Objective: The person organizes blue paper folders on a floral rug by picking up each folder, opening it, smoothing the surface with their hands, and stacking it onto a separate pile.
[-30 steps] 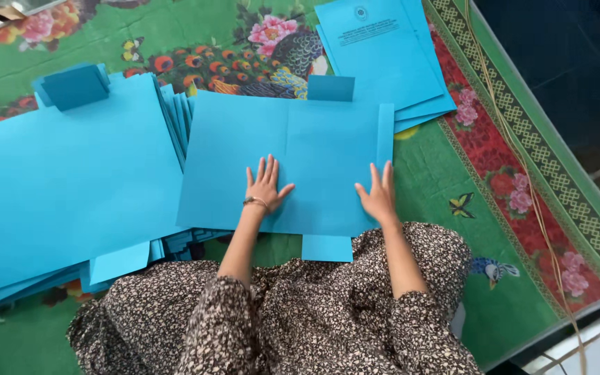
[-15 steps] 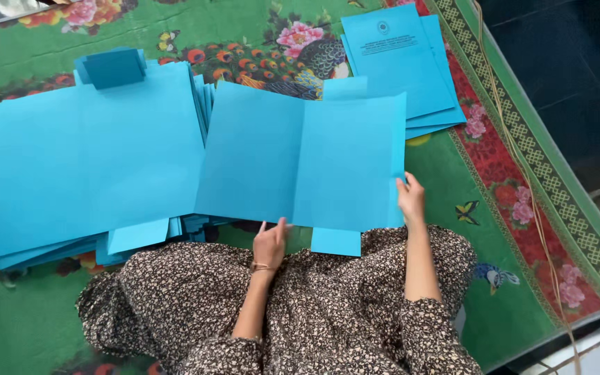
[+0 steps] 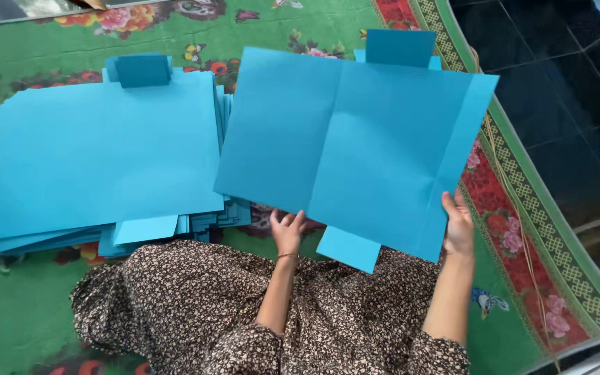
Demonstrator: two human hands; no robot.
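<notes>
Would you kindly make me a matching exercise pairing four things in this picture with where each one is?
1. blue sheet
2. blue stack
3. green mat
4. dark tiles

a. on the mat, left of the lap
b. beyond the mat's right border
c. lifted in both hands
d. spread under the stack

Pairs: 1-c, 2-a, 3-d, 4-b

The left hand and right hand grip its lower edge.
</notes>
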